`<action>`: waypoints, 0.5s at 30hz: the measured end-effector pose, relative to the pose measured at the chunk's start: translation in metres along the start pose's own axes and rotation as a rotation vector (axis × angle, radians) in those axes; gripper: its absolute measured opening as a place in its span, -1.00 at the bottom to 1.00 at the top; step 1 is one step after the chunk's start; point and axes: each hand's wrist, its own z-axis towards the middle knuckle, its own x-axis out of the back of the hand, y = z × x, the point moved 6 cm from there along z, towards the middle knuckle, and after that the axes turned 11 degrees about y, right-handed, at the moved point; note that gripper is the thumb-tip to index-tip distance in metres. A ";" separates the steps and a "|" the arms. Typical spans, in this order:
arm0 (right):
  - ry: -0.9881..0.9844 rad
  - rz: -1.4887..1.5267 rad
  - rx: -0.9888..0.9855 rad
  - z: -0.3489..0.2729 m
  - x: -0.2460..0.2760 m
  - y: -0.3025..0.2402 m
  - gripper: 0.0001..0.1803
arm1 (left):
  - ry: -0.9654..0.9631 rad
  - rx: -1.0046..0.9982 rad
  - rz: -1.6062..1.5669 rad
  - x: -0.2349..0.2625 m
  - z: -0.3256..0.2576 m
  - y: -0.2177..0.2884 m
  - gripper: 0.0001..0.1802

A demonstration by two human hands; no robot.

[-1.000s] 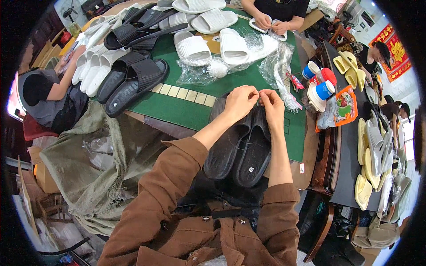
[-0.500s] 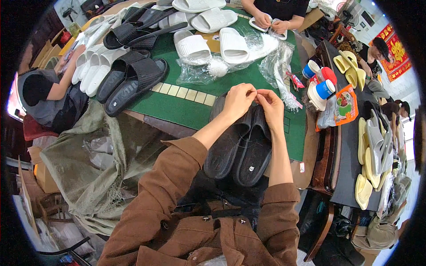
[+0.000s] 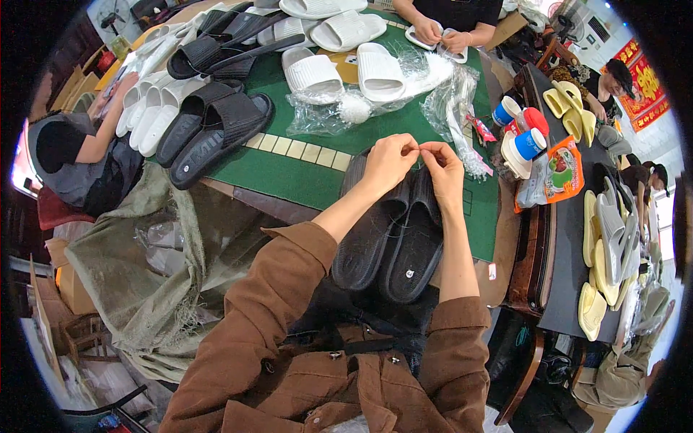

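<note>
A pair of black slippers (image 3: 410, 261) lies side by side at the table's near edge, heels toward me. A thin, pale strand shows between the two. Above their toe ends, my left hand (image 3: 390, 160) and my right hand (image 3: 442, 172) meet with fingertips pinched close together. Whatever they pinch is too small to make out. My wrists and forearms cover part of the slippers' straps. Beyond my hands, a bundle of white strands (image 3: 462, 133) in clear plastic lies on the green table mat (image 3: 317, 189).
White slippers (image 3: 381, 72) and another black pair (image 3: 216, 130) stand farther back and left. At the right are paper cups (image 3: 529, 144) and an orange pouch (image 3: 561, 173). Yellow slippers (image 3: 592, 310) rest on a side table. Across the table, another person's hands (image 3: 442, 40) hold a white slipper.
My hands stay pinched together, and have shifted very slightly, the right one a little to the right. The slippers lie where they were.
</note>
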 end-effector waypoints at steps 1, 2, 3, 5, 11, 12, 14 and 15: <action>-0.004 0.018 -0.002 0.000 0.000 0.000 -0.89 | -0.001 0.000 -0.001 0.000 0.001 0.001 -0.87; -0.005 0.018 -0.002 0.000 0.000 -0.001 -0.89 | 0.009 0.027 -0.032 0.000 0.001 0.000 -0.85; 0.003 0.024 0.001 0.000 0.000 -0.003 -0.89 | 0.020 0.054 -0.063 0.001 0.002 -0.001 -0.84; 0.011 0.030 0.003 0.000 0.001 -0.004 -0.89 | 0.007 0.077 -0.097 0.001 0.002 -0.002 -0.84; -0.050 0.133 -0.082 0.001 -0.001 0.000 -0.89 | -0.082 0.102 -0.022 -0.004 0.000 -0.009 -0.80; -0.063 0.120 -0.076 0.001 0.000 0.002 -0.89 | -0.094 0.090 0.019 -0.005 0.000 -0.007 -0.79; -0.076 0.109 -0.071 0.001 -0.001 0.001 -0.89 | -0.051 0.128 -0.038 -0.004 0.000 -0.007 -0.79; -0.059 0.071 -0.026 0.000 -0.001 -0.004 -0.89 | -0.008 0.167 -0.094 -0.002 0.001 -0.008 -0.78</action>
